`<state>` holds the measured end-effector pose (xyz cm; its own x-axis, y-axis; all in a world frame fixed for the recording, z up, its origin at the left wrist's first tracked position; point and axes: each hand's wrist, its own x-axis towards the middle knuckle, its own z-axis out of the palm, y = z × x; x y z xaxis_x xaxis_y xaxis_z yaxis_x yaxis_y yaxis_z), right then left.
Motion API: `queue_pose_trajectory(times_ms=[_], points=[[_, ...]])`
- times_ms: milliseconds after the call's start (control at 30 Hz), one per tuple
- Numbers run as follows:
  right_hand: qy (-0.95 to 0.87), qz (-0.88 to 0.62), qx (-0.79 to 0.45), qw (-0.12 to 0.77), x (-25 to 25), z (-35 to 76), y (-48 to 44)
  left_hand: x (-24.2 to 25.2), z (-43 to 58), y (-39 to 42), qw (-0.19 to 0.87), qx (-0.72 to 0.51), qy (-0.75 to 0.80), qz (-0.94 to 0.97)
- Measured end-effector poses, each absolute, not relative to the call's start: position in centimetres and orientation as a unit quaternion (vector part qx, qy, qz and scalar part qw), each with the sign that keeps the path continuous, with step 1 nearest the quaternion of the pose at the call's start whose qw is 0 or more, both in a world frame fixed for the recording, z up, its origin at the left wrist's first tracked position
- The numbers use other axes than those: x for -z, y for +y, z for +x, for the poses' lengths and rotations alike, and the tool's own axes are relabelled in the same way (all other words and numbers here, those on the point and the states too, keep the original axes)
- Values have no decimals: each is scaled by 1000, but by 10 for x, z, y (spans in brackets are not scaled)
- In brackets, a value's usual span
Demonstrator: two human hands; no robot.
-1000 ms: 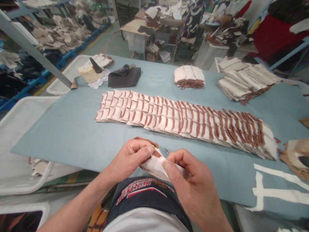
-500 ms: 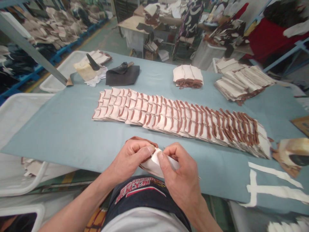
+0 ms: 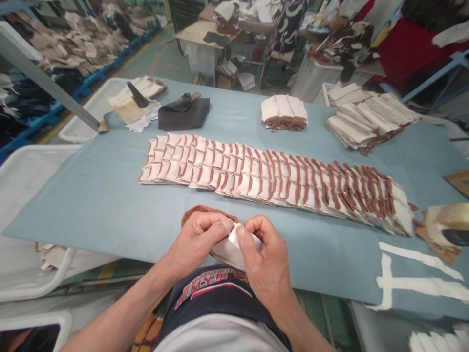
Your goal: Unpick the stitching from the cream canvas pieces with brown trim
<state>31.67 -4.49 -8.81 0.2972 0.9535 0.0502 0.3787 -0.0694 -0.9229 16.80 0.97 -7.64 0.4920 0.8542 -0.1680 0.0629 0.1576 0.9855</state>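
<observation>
My left hand (image 3: 201, 239) and my right hand (image 3: 266, 256) are close together at the table's near edge, thumbs nearly meeting. Both pinch a leather piece (image 3: 227, 253) with a white backing. Its brown edge (image 3: 196, 210) curves out behind my left fingers. My right thumb presses on a raised white flap near the middle; the fingertips beneath are hidden. Just beyond my hands lies a long row of overlapping leather pieces (image 3: 264, 178), white with brown edges, running across the table.
The blue-green table (image 3: 91, 205) holds a small white-and-brown stack (image 3: 284, 110), a larger stack (image 3: 370, 117) at far right, and a black cloth (image 3: 185, 113). White tape strips (image 3: 421, 286) and a tan block-like object (image 3: 445, 225) lie right. White bins (image 3: 29, 156) stand left.
My right hand has shifted slightly left and turned inward on the leather piece. More of the brown edge shows beyond my left hand, which has hardly moved.
</observation>
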Motion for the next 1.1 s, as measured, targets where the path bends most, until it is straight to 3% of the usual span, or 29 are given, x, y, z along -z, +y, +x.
queue_pose_trajectory(times_ms=[467,800,1100], points=[[-465,-681,-324,463,104,310,-37,93,161,14,614,-303,422,594],[-483,-671,-279,489,112,306,-39,87,161,11,670,-265,414,556],[-481,-655,-311,493,117,305,-42,80,172,6,596,-297,469,581]])
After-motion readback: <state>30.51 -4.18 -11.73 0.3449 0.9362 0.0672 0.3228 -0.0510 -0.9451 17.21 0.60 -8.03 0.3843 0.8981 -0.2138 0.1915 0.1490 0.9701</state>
